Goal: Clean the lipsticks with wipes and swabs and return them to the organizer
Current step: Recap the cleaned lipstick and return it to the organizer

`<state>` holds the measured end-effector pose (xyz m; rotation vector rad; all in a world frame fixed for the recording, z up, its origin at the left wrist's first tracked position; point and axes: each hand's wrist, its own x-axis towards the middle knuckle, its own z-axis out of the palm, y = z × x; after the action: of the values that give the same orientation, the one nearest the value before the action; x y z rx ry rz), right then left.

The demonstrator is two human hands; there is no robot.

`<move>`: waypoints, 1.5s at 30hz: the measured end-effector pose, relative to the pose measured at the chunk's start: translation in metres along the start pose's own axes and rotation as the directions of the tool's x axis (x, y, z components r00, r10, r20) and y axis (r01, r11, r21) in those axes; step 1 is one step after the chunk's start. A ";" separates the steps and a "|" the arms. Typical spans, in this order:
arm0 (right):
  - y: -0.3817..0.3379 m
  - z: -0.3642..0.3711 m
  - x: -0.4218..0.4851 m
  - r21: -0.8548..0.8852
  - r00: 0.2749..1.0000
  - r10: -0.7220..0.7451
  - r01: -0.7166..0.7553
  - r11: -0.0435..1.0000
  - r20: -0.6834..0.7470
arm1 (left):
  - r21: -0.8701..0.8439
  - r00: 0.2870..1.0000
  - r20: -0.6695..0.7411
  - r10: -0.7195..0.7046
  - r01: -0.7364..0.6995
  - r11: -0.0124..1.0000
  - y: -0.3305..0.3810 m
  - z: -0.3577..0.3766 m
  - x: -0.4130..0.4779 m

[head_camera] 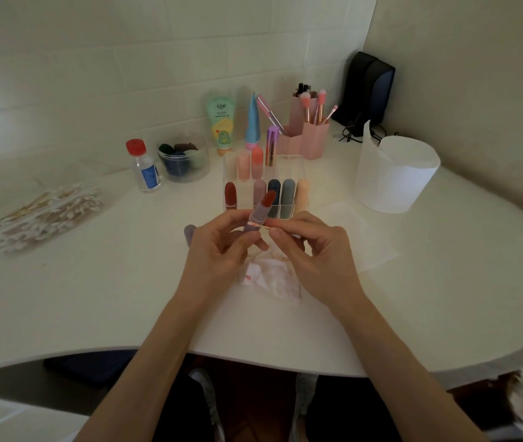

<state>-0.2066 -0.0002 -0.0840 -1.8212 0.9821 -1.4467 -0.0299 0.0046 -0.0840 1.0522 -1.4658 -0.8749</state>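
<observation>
Head view: left grip (pixel 218 250) holds lipstick (pixel 258 215), right grip (pixel 317 253) pinches swab (pixel 265 227) touching it.

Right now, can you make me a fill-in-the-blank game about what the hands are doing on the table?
1. The left hand holds an open ___.
2. The right hand pinches a cotton ___ against its tube.
3. The small bottle has a ___ cap.
Missing words: lipstick, swab, red.
</observation>
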 end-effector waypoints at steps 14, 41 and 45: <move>0.003 0.001 -0.001 -0.048 1.000 -0.014 0.015 0.999 0.027 | 0.096 1.000 -0.016 0.011 -0.009 0.995 0.000 -0.003 0.000; -0.002 -0.003 0.001 -0.057 0.998 -0.061 0.062 0.996 0.011 | -0.063 0.988 0.141 -0.065 0.074 0.995 0.000 -0.002 -0.001; 0.000 -0.003 0.000 -0.071 0.998 -0.056 0.056 0.996 0.004 | -0.055 0.985 0.160 -0.057 0.067 0.996 0.003 -0.002 -0.002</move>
<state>-0.2095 -0.0003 -0.0831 -1.9147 1.0012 -1.4601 -0.0284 0.0075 -0.0814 1.0068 -1.5350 -1.0612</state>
